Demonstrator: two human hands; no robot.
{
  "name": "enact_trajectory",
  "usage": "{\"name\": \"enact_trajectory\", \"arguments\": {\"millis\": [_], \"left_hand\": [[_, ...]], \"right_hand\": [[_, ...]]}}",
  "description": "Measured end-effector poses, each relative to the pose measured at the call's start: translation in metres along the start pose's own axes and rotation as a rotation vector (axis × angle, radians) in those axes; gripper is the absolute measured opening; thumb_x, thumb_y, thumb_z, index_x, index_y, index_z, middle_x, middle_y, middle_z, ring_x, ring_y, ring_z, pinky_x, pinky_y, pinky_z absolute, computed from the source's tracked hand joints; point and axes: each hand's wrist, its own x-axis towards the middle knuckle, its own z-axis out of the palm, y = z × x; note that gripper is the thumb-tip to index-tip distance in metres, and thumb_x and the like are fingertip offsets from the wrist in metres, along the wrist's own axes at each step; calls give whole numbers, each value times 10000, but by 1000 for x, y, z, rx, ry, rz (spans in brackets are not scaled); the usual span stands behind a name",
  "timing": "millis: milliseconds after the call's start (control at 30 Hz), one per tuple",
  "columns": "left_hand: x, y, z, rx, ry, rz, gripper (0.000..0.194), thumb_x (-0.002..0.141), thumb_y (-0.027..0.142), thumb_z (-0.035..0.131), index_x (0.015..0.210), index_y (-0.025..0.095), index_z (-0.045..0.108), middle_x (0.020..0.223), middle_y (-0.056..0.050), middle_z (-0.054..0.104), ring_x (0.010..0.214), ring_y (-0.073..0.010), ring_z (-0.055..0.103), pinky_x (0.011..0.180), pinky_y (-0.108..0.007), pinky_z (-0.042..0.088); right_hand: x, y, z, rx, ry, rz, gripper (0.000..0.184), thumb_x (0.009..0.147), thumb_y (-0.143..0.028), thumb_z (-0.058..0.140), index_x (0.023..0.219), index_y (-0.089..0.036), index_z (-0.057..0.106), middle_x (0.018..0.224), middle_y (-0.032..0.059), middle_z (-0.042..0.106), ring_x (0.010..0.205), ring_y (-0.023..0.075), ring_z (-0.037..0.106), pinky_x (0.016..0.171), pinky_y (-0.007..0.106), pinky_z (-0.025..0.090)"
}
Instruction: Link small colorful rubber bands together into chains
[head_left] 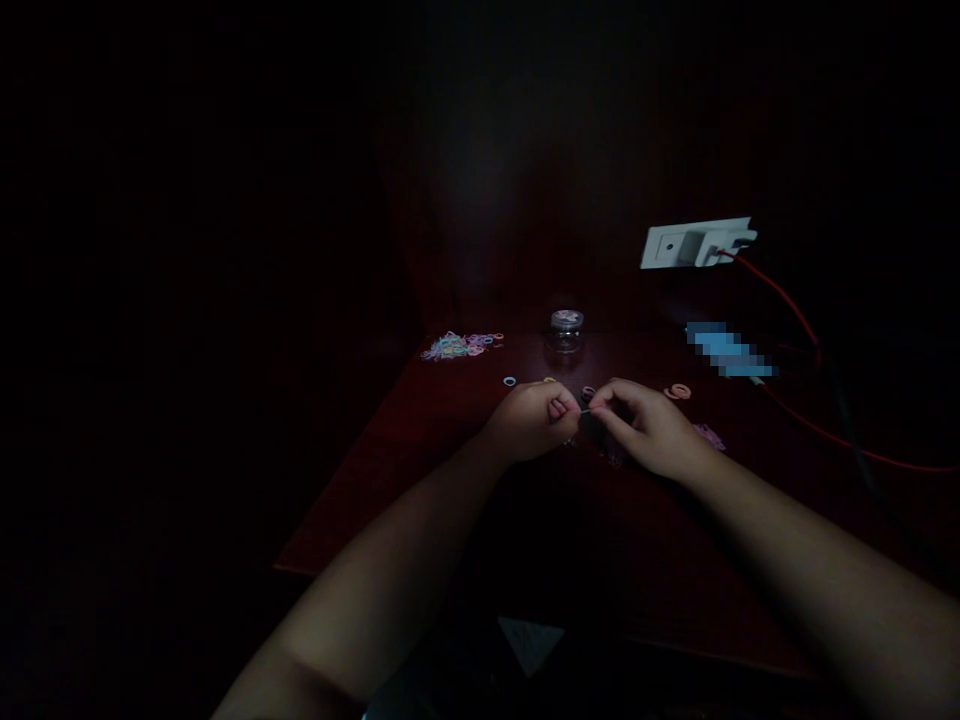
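Observation:
The scene is very dark. My left hand (534,417) and my right hand (645,425) meet over a dark red table (420,460), both with fingers pinched together. Between the fingertips runs a thin strand or small band (584,410), too small to name for sure. A pile of small pastel rubber bands (459,346) lies at the table's far left. A single blue band (510,381) sits just left of my left hand. A small clear jar (566,331) stands behind my hands.
A white wall socket (697,243) with a plug and a red cable (787,305) is at the right; the cable trails across the table's right side. A blurred blue item (727,350), pink bands (679,391) and purple bands (709,436) lie near my right hand.

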Motion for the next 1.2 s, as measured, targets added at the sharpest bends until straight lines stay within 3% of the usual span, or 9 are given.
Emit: {"name": "enact_trajectory", "arguments": {"millis": [1200], "left_hand": [[1,-2,-10,74,-64,34,55,770,176,585,778,149,632,730,-11,640,643,-89,576,602,-196,455]], "right_hand": [[1,-4,-2,14,-45,-69,69,826,-204,553,788,-175,602,714,29,590,683,153,542,651,289,429]]}}
